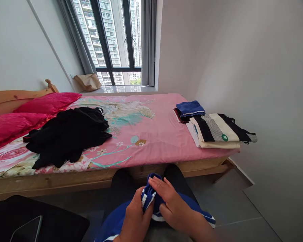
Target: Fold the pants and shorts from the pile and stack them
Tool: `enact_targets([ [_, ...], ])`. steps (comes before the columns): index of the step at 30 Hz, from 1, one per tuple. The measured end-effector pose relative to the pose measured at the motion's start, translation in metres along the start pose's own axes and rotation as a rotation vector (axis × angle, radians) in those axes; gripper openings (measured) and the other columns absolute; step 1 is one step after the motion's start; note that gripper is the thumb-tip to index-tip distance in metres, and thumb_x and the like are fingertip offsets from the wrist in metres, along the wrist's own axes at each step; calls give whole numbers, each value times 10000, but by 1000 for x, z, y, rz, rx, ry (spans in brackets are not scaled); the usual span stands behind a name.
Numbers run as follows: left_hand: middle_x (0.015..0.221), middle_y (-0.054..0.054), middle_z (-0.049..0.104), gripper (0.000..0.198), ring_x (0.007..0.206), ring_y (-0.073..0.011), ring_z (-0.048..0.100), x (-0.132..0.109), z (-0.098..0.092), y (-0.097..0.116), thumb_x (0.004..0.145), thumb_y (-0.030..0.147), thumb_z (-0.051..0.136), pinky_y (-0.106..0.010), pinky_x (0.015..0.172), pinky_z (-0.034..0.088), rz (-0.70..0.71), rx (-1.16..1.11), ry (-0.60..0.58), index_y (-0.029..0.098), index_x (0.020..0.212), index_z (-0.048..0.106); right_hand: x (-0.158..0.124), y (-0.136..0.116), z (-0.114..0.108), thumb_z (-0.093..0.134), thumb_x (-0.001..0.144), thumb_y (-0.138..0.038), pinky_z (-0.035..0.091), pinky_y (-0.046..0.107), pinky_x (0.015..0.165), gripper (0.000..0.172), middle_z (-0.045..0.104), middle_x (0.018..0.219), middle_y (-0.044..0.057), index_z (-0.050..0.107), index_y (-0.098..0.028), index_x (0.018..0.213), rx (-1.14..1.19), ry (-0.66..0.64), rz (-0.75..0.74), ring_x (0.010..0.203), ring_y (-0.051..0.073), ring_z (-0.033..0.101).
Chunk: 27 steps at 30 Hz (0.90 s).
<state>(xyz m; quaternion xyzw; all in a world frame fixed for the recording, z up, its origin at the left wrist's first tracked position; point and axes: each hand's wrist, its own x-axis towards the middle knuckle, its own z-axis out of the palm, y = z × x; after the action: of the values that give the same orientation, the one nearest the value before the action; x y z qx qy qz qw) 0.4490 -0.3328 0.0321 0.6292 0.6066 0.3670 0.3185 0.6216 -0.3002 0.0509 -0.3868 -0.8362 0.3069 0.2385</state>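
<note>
A blue garment with white stripes (151, 196) lies over my lap at the bottom of the view. My left hand (135, 215) is closed round a bunched fold of it. My right hand (170, 201) grips the same cloth from the right, fingers curled over the fold. On the pink bed sheet (151, 134) ahead lies a heap of black clothes (68, 134) at the left. Folded clothes sit at the right end: a black, cream and striped stack (217, 131) and a folded blue piece (190, 108) behind it.
Two bright pink pillows (27, 114) lie by the wooden headboard (15, 95). A brown paper bag (88, 81) stands on the window ledge. A phone (27, 230) rests on a black surface at lower left. White walls close in on the right; grey floor lies below.
</note>
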Motion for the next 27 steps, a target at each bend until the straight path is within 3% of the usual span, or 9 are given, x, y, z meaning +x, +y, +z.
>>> enact_targets([
  [3, 1026, -77, 681, 325, 905, -197, 652, -3, 0, -7, 841, 343, 506, -290, 789, 501, 59, 10, -37, 215, 1140, 499, -1, 1, -6, 337, 667, -57, 129, 505, 1146, 830, 222, 1523, 30, 203, -213, 1471, 26, 131, 59, 1415, 204, 132],
  [4, 1042, -80, 679, 336, 920, -199, 651, -4, 0, -9, 839, 340, 509, -291, 795, 504, 80, 12, -37, 212, 1150, 499, -1, 3, -8, 347, 662, -57, 117, 513, 1145, 841, 208, 1527, 28, 194, -216, 1474, 8, 125, 42, 1419, 212, 105],
  [8, 1100, -68, 659, 320, 985, -194, 632, -9, -1, -13, 845, 310, 501, -286, 847, 487, 147, -9, -18, 235, 1156, 501, 0, 15, -14, 398, 591, -55, 83, 565, 1128, 897, 250, 1514, 26, 252, -239, 1457, -109, -99, 59, 1419, 243, 96],
  [12, 1123, -71, 647, 306, 994, -203, 619, -15, -2, -9, 859, 352, 476, -304, 877, 472, 105, -50, 9, 249, 1147, 502, -1, 29, -14, 387, 614, -22, 133, 524, 1139, 928, 101, 1551, 37, 129, -218, 1484, -149, 38, 98, 1425, 225, 12],
  [16, 1102, -76, 653, 330, 972, -214, 620, -18, -6, -4, 850, 415, 486, -316, 864, 485, 113, -86, 4, 253, 1137, 515, 0, 38, -10, 368, 648, 16, 175, 534, 1128, 899, 112, 1551, 38, 165, -271, 1475, -134, -56, 58, 1422, 239, 56],
  [20, 1078, -73, 660, 332, 937, -213, 628, -20, -12, 0, 845, 437, 501, -311, 839, 493, 118, -90, 27, 255, 1120, 534, 2, 40, -5, 351, 659, 22, 164, 520, 1138, 889, 38, 1558, 36, 145, -247, 1480, -115, 41, 14, 1424, 230, 14],
  [27, 1072, -81, 663, 349, 904, -210, 635, -23, -15, -3, 846, 430, 502, -307, 830, 500, 109, -76, 43, 227, 1128, 531, -2, 35, -3, 380, 604, 10, 188, 489, 1148, 925, 162, 1540, 56, 152, -181, 1480, 5, -3, 20, 1421, 213, 89],
])
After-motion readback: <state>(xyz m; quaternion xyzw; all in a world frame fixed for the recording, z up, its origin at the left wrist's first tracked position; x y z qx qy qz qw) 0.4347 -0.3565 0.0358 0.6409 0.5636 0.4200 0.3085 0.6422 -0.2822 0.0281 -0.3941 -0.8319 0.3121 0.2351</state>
